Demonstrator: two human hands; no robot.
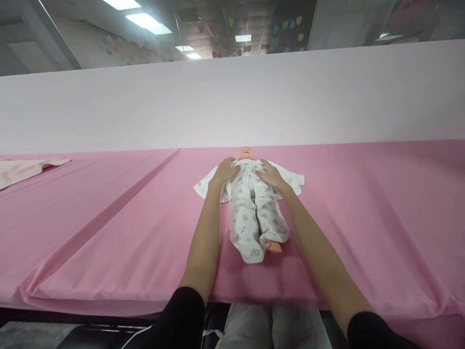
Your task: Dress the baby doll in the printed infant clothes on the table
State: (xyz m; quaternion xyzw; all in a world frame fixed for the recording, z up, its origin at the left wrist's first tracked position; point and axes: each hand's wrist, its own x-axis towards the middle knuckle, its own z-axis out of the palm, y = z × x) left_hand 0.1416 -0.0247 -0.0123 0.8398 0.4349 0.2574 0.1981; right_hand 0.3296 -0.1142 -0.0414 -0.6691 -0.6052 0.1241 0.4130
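Note:
A baby doll (pixel 245 154) lies on its back on the pink sheet (pixel 363 203), head toward the far wall. It wears a white printed romper (pixel 250 218), open down the front, with one bare foot sticking out at the near end. My left hand (pixel 224 170) rests on the romper at the doll's left shoulder, fingers curled on the cloth. On the other side of the chest lies my right hand (pixel 269 175), its fingers pressed onto the romper's front edge. Both arms reach forward in black sleeves.
A pale pink cloth (pixel 25 169) lies at the far left of the table. A long fold runs diagonally across the sheet on the left. A white wall panel (pixel 232 102) stands behind the table. The table's near edge is at my lap.

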